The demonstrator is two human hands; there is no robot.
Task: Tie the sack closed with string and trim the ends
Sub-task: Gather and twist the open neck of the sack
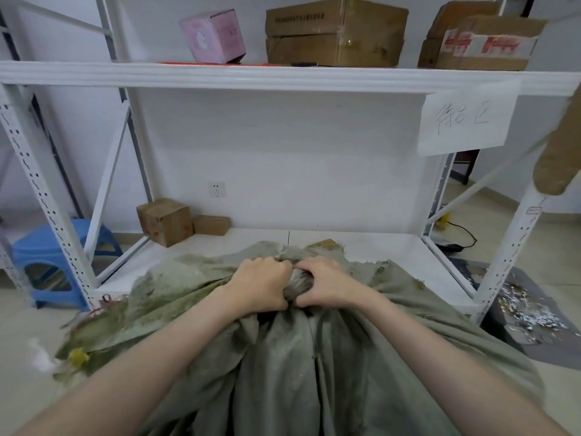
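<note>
A grey-green woven sack [314, 357] stands in front of me, its mouth gathered into a twisted neck [297, 280]. My left hand [261, 284] grips the neck from the left with curled fingers. My right hand [327, 283] grips it from the right, thumb and fingers wrapped round the bunched cloth. The loose top of the sack fans out behind and to the left, with frayed edges. I see no string and no cutting tool; the hands hide the middle of the neck.
A white metal rack [283, 78] stands just behind the sack, its low shelf [377, 247] holding two small cardboard boxes [165, 220]. Cartons and a pink box [213, 34] sit on the upper shelf. A blue stool [53, 262] stands left; paper scraps [518, 309] lie on a dark mat at right.
</note>
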